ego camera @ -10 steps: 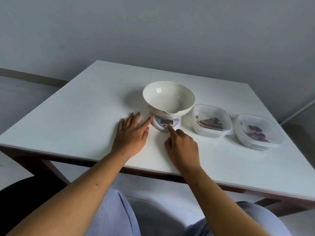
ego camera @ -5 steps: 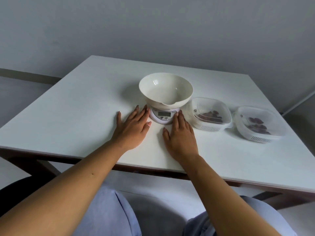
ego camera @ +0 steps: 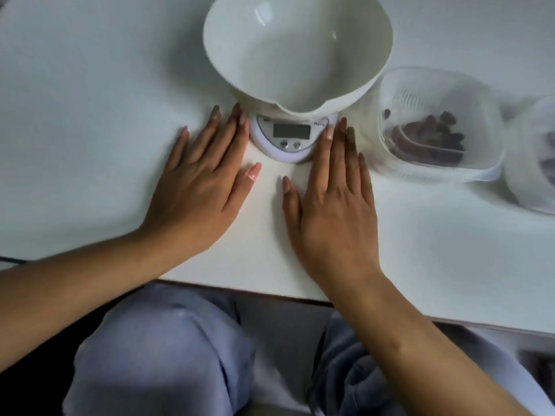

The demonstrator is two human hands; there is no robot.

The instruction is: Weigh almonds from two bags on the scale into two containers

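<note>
The left grip [ego camera: 198, 187] and right grip [ego camera: 333, 199] both lie released, palms down and fingers straight on the surface [ego camera: 90, 115], holding nothing. They flank the scale [ego camera: 288, 136]. The left fingertips reach its left side and the right forefinger lies along its right side, though I cannot tell whether either touches it.

The surface is white, smooth and matt, and its front edge runs just above the person's grey-blue trousers [ego camera: 162, 349]. The bowl [ego camera: 297, 49] sits on the scale near the middle of that front edge. It is a wide, round, glossy cream bowl with a pouring lip turned toward the person, and it looks empty.

Right of the bowl, toward the right edge, stand two containers of clear plastic with rounded corners and ribbed walls. The near container [ego camera: 420, 172] is just beside the scale, and the far container [ego camera: 528, 181] is cut off by the frame and blurred. The scale is small, white and rounded, with a grey display above two buttons, and no reading can be made out.

The almonds [ego camera: 429, 136] are a low brown heap in the near container. They lie beyond and to the right of the right grip, which is much the nearer one. The far one's contents are too blurred to name, and no bags are in view.

With the bowl empty, the weighing looks finished or between rounds. Any reach for the containers would fall to the right grip, going rightward past the scale.
</note>
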